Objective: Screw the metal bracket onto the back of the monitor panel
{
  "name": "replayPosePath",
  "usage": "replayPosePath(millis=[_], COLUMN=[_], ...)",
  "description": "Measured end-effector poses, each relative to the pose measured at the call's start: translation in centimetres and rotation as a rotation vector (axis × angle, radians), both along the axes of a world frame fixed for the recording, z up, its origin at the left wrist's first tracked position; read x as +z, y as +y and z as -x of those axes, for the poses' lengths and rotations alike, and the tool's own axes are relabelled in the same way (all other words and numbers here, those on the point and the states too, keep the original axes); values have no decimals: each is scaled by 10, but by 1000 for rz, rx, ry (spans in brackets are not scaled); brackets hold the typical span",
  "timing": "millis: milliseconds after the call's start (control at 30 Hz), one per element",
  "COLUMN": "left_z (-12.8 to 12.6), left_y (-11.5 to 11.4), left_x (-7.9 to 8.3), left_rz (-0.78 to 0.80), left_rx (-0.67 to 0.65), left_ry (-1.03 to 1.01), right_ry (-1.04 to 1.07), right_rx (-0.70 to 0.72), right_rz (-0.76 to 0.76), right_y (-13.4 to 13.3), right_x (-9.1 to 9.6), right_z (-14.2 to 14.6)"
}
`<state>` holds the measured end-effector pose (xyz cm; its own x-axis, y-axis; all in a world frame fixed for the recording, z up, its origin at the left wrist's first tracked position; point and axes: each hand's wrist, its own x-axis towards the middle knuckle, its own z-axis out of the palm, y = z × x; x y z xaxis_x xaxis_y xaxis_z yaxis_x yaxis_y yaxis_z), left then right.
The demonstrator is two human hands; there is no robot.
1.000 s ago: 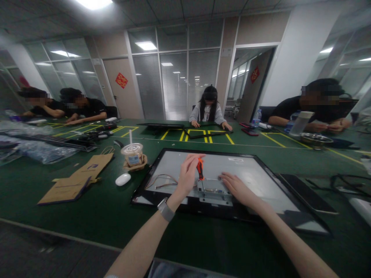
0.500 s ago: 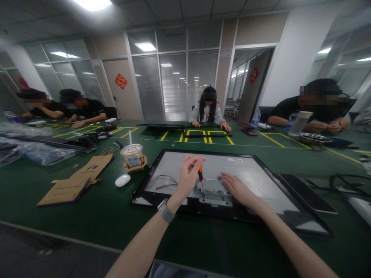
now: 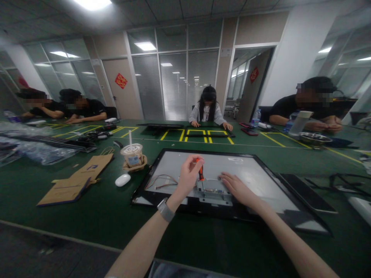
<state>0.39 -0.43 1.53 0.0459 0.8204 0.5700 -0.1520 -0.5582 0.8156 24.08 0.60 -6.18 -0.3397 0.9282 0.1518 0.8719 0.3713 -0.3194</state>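
Observation:
My left hand (image 3: pixel 190 172) pinches the orange and black handle of a screwdriver (image 3: pixel 201 172), which stands almost upright. Its tip points down at the left end of a metal bracket (image 3: pixel 216 197) with ports along it. This bracket sits on the grey back of a flat display panel (image 3: pixel 249 170) with a black frame. My right hand (image 3: pixel 236 187) lies with fingers stretched out on the panel, just right of the bracket. Loose thin wires (image 3: pixel 162 178) run over the panel left of my left hand.
A white computer mouse (image 3: pixel 122 180), an iced drink cup (image 3: pixel 132 155) and a brown paper bag (image 3: pixel 78 179) are to the left. At right lies a dark flat slab (image 3: pixel 307 191) beside black cables (image 3: pixel 348 181). Several people sit around the green table (image 3: pixel 116 227).
The fingers of my left hand have shifted on the screwdriver handle, and more of its orange top shows. My right hand stays put.

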Motion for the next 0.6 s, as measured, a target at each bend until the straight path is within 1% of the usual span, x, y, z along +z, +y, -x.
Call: replayPosePath(millis=[167,300,433,600], left_z=[1,6,6,2], left_y=[-1,1,3,0], left_x=[1,1,-1,0], left_rz=[-57,-58,-41,-76], left_rx=[59,37,-6,29], left_ry=[38,89,59,50], right_ry=[7,7,7,20], right_rx=[-6,-2,-6,-5], right_rz=[7,-2,5,-17], right_y=[0,-1,-1,0], right_x=[1,0,2,0], right_z=[1,1,1,0])
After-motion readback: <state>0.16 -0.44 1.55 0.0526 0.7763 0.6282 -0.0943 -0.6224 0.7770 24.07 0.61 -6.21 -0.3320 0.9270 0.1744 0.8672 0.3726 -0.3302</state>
